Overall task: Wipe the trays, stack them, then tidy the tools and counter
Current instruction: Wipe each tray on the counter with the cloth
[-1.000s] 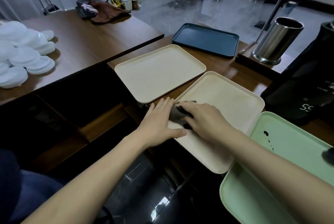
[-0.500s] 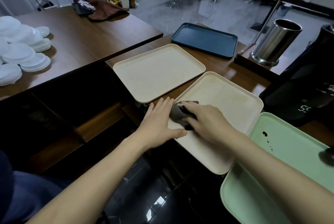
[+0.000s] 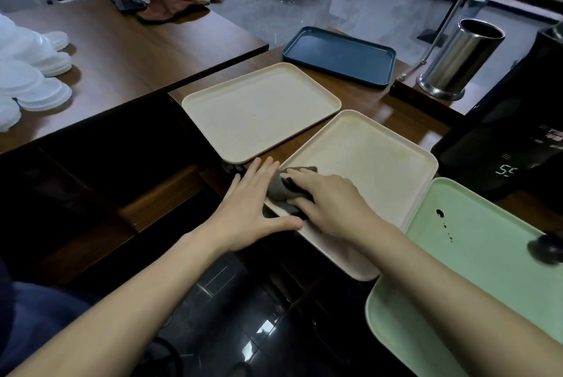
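Four trays lie on the wooden counter [image 3: 380,105]: a dark blue tray [image 3: 338,55] in the upper middle of the frame, a beige tray [image 3: 259,111] below it, a second beige tray [image 3: 374,169] in the centre, and a light green tray [image 3: 475,254] at the lower right. The green tray overlaps the edge of the second beige tray and carries some small dark spots [image 3: 439,212]. The right hand [image 3: 329,203] holds a crumpled gray cloth [image 3: 278,186] between thumb and fingers and presses it on the left corner of the second beige tray. The left hand [image 3: 253,206] lies flat with straight fingers just beside that corner, and its thumb touches the rim. A steel cylinder [image 3: 457,59] stands at the upper right, near a black machine [image 3: 502,133] that shows "55".
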